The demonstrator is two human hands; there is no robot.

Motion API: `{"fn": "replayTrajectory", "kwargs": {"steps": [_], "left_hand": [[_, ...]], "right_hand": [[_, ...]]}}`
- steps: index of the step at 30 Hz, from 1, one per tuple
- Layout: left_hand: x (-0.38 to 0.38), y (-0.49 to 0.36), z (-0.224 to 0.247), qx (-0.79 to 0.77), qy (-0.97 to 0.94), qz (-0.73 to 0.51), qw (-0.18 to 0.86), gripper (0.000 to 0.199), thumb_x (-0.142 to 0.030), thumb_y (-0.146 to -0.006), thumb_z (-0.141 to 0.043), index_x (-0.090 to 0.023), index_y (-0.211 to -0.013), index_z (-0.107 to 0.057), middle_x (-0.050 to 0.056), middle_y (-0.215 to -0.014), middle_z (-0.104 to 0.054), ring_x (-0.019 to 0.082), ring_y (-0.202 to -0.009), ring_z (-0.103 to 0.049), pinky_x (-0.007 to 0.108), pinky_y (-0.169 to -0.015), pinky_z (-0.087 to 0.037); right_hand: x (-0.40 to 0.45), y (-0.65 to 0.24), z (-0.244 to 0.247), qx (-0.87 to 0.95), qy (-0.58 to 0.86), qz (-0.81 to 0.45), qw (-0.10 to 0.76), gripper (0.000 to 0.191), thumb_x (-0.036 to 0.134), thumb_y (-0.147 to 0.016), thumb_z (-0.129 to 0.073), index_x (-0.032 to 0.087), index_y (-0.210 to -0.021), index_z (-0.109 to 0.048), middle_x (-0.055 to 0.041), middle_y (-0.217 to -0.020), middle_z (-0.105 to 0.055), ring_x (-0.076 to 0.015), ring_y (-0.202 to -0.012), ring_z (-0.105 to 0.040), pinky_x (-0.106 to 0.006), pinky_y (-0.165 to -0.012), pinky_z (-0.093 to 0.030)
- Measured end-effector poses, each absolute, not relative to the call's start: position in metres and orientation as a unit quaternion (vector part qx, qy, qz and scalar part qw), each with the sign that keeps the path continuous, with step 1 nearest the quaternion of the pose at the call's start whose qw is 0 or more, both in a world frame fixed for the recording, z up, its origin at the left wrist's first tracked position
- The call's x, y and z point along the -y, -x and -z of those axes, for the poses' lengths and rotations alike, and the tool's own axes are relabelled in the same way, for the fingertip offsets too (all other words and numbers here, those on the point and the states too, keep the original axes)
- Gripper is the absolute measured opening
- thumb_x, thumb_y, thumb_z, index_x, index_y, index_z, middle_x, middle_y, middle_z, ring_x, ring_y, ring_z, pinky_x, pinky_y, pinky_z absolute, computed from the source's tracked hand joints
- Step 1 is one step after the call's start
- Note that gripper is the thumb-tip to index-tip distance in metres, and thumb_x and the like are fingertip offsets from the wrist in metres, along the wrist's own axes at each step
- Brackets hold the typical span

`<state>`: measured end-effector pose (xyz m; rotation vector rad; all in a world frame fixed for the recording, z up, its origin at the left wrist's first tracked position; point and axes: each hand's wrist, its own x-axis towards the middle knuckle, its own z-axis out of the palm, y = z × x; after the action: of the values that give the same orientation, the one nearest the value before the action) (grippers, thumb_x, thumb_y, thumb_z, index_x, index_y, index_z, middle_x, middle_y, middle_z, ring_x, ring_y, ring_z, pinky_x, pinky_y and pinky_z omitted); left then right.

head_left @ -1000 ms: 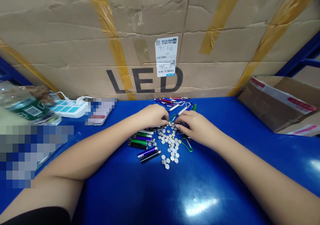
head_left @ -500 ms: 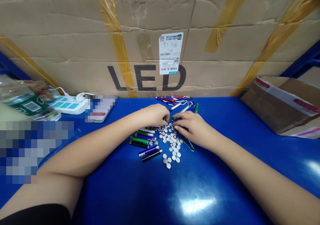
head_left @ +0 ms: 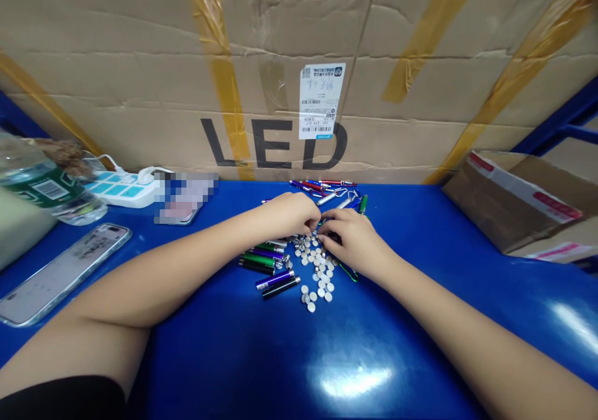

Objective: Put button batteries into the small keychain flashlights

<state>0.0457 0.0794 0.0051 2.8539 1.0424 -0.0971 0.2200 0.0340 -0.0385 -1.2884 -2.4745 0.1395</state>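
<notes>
Several small silver button cells [head_left: 321,264] lie scattered on the blue table [head_left: 224,357]. My left hand [head_left: 299,213] is closed above their far left side, its fingertips pinched on something too small to make out. Close on its right, my right hand [head_left: 348,233] curves over the cells with bent fingers; what its fingertips touch is hidden. Green, blue and black metal tubes [head_left: 275,280] lie left of the cells, partly under my left wrist. Behind my hands are red, blue and silver pens [head_left: 322,189] with clips. A green clip [head_left: 349,273] shows below my right hand.
Behind the table stands a large cardboard box [head_left: 154,83] marked LED. An open carton [head_left: 509,202] is at the right. On the left are a power strip [head_left: 124,189], a bottle [head_left: 51,186], a phone [head_left: 65,273] and another flat device [head_left: 187,202].
My right hand's fingers have drawn in and bent more, near my left fingertips. My left hand has hardly moved. The view has shifted slightly.
</notes>
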Motion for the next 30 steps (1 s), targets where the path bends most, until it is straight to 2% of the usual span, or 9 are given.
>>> {"fn": "replayTrajectory", "kwargs": {"steps": [4,9,14,20,30], "left_hand": [[-0.079,-0.042,-0.006,-0.325,-0.94,0.028,0.096,0.012,-0.016,-0.078,-0.061,-0.02,-0.079,-0.072,0.0,-0.078,-0.07,0.014,-0.073,-0.061,0.025,-0.069,-0.04],[-0.079,-0.045,-0.001,-0.313,-0.942,-0.011,0.123,0.013,-0.024,-0.083,-0.061,-0.02,-0.088,-0.072,0.002,-0.086,-0.071,0.015,-0.082,-0.062,0.026,-0.074,-0.042],[-0.075,-0.05,-0.001,-0.313,-0.939,0.0,0.142,0.013,-0.026,-0.084,-0.063,-0.02,-0.087,-0.073,0.002,-0.085,-0.072,0.015,-0.079,-0.062,0.025,-0.072,-0.042],[-0.074,-0.047,-0.006,-0.31,-0.936,0.014,0.167,0.012,-0.023,-0.083,-0.062,-0.02,-0.09,-0.072,0.0,-0.088,-0.072,0.014,-0.08,-0.062,0.023,-0.071,-0.041],[-0.073,-0.049,-0.001,-0.323,-0.931,0.009,0.169,0.006,-0.021,-0.078,-0.064,-0.018,-0.079,-0.068,-0.001,-0.077,-0.068,0.011,-0.067,-0.057,0.023,-0.06,-0.037]], "right_hand": [[-0.035,-0.222,0.037,0.87,0.456,-0.056,0.179,0.021,0.017,-0.084,-0.05,0.02,-0.086,-0.071,-0.0072,-0.113,-0.064,-0.0247,-0.103,-0.056,-0.043,-0.089,-0.043],[-0.035,-0.236,0.023,0.87,0.453,-0.045,0.19,0.02,0.019,-0.086,-0.05,0.019,-0.086,-0.07,-0.0083,-0.11,-0.065,-0.0246,-0.101,-0.056,-0.042,-0.088,-0.044],[-0.03,-0.246,0.004,0.884,0.441,-0.048,0.145,0.021,0.019,-0.087,-0.05,0.018,-0.082,-0.07,-0.0079,-0.088,-0.067,-0.0218,-0.087,-0.058,-0.035,-0.079,-0.045],[-0.027,-0.245,0.003,0.902,0.413,-0.08,0.093,0.021,0.016,-0.087,-0.051,0.017,-0.088,-0.072,-0.0072,-0.086,-0.067,-0.0183,-0.078,-0.059,-0.03,-0.073,-0.045],[-0.029,-0.25,0.006,0.903,0.419,-0.08,0.061,0.02,0.016,-0.085,-0.051,0.017,-0.074,-0.069,-0.0054,-0.077,-0.063,-0.0157,-0.069,-0.055,-0.028,-0.066,-0.043]]}}
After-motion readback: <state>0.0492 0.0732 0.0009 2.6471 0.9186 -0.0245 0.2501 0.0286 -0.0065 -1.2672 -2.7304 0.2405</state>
